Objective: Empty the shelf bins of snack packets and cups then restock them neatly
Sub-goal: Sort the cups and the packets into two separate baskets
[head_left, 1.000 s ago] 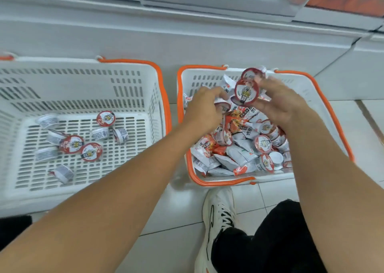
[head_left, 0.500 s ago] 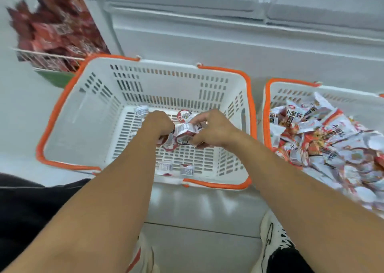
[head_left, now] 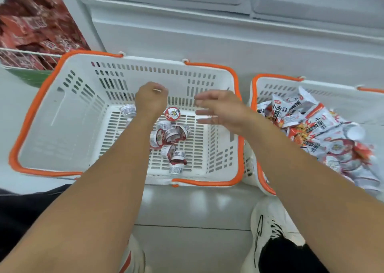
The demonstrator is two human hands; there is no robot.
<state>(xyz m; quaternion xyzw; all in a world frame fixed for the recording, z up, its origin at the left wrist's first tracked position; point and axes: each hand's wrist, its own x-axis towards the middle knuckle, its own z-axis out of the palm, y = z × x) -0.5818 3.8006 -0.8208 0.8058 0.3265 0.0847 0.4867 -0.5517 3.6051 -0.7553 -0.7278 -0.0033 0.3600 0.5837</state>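
Two white baskets with orange rims stand side by side on the floor. The left basket [head_left: 62, 110] holds several small cups [head_left: 170, 135] with red-and-white lids, lying loose on its slatted bottom. The right basket [head_left: 268, 85] is piled with snack packets [head_left: 305, 123] and more cups. My left hand [head_left: 150, 99] hovers over the left basket with its fingers curled under; what is inside them is hidden. My right hand [head_left: 220, 109] floats above the same basket's right side, fingers spread and straight, holding nothing.
A white shelf base [head_left: 207, 37] runs behind the baskets. A wire rack of red packets [head_left: 31, 37] stands at the upper left. My white shoes [head_left: 268, 227] and dark trousers are on the grey floor tiles in front.
Both hands carried cups from the right basket over to the left one. The right hand has let go and spread its fingers, and more cups now lie on the left basket's bottom.
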